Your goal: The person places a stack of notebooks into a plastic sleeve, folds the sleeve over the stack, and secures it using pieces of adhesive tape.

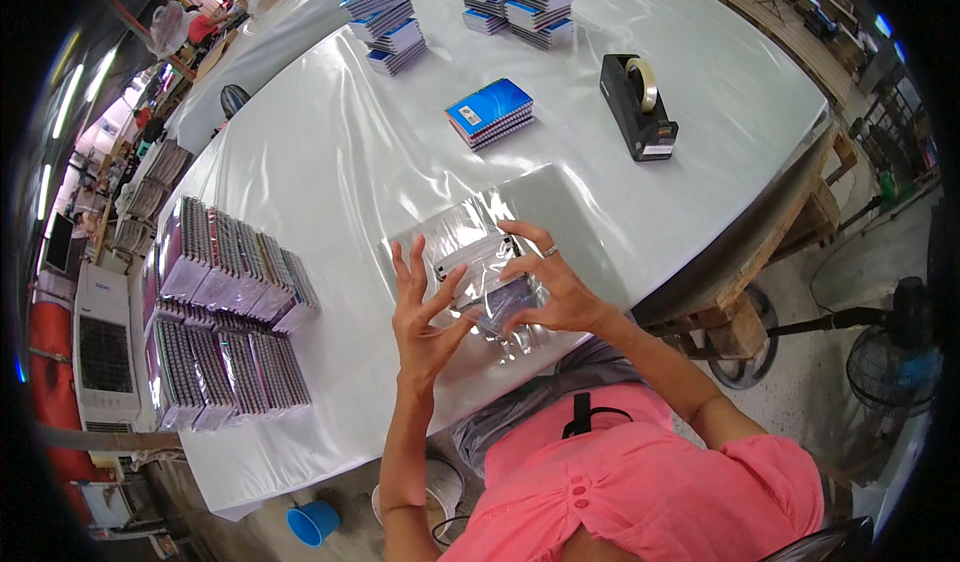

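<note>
A clear plastic-wrapped pack [492, 287] lies between my hands, with something dark and bluish under its shiny film. My left hand [425, 317] is at the pack's left side, its fingers spread and its thumb close to the lower edge. From the right, my right hand [560, 287], wearing a ring, curves over the pack with fingers and thumb apart. Its fingertips appear to touch the film. Glare hides the exact contact. Beneath the pack lies a flat sheet or stack of clear plastic [575, 217] at the table's near edge.
Wrapped spiral notebooks [230, 312] stand in rows at the left. A short stack of blue notebooks [490, 112] is ahead, beside a black tape dispenser [638, 112]. Taller notebook stacks [385, 27] stand at the far side of the white-covered table [320, 162]. A fan [895, 352] is at right.
</note>
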The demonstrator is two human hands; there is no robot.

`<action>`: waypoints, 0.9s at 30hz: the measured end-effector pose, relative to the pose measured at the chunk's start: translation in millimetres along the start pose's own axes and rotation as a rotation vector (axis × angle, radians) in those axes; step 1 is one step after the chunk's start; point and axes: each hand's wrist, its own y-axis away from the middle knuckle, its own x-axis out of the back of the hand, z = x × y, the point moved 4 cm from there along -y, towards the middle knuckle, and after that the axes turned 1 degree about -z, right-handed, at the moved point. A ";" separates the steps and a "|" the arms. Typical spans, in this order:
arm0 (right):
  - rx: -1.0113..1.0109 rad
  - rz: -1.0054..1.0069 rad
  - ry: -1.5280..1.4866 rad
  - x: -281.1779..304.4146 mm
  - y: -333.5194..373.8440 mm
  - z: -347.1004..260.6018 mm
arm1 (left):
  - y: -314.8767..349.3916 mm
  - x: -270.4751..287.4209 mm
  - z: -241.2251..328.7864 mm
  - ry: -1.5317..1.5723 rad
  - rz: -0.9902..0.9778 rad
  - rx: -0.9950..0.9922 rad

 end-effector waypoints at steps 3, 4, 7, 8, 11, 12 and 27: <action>0.011 0.107 0.071 -9.8 0.3 3.2 | 3.8 -5.3 3.3 -0.038 0.082 -0.027; 0.045 0.132 0.107 -11.1 1.0 5.3 | 6.1 -8.2 1.1 -0.036 0.082 -0.024; 0.090 0.169 0.161 -9.7 3.3 6.8 | 13.9 -8.7 -3.6 -0.031 0.174 -0.027; 0.101 0.183 0.179 -8.4 4.0 6.6 | 17.1 -7.5 -4.7 -0.029 0.171 0.005; 0.071 0.155 0.123 -8.1 2.4 -0.4 | 20.1 -1.5 -8.8 -0.049 0.134 0.040; 0.069 0.154 0.125 -7.5 2.3 -1.2 | 18.9 -1.7 -7.5 -0.062 0.098 0.042; -0.023 0.181 0.080 -3.6 -9.3 -6.3 | -0.3 0.6 7.1 0.006 -0.015 0.137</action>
